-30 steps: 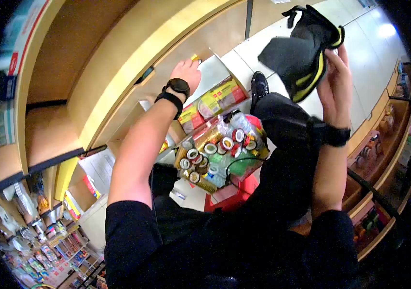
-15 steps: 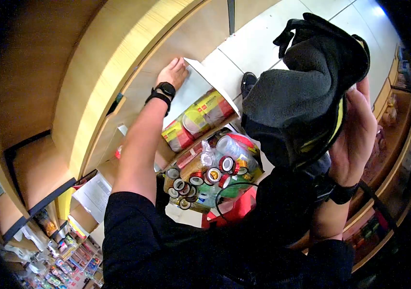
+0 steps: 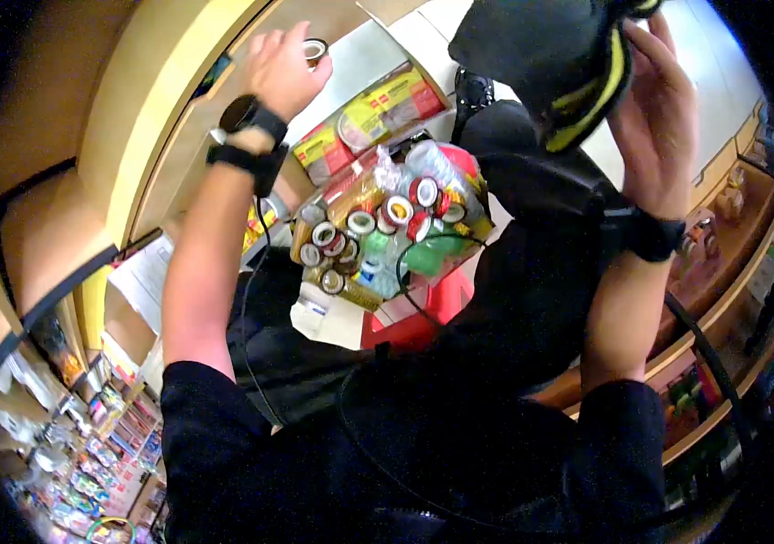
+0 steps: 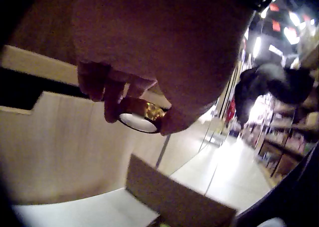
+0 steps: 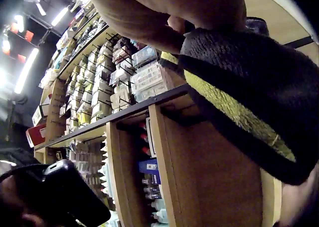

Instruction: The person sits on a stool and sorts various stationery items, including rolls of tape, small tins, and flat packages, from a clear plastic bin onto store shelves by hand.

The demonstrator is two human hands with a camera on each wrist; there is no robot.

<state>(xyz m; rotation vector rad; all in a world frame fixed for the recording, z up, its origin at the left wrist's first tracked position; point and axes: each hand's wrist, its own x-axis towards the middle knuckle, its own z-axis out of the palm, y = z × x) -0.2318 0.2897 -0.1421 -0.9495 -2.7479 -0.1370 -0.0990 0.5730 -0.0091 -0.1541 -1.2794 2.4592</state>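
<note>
My left hand pinches a small tape roll between thumb and fingers, above an open white box; in the left wrist view the roll shows gold with a white core. My right hand grips a dark grey and black fabric item with yellow edging, raised at the upper right; in the right wrist view its fleecy cloth hangs from the fingers. Between the legs a clear bag holds many tape rolls. Yellow and red packs lie in the white box.
A wooden shelf unit curves along the left. On the right stand low shelves with goods. A red object and a white carton flap lie below the bag. A black cable crosses the bag.
My left hand has moved up from the box's edge and now shows a tape roll in its fingers. The fabric in my right hand has swung upward, away from the lap.
</note>
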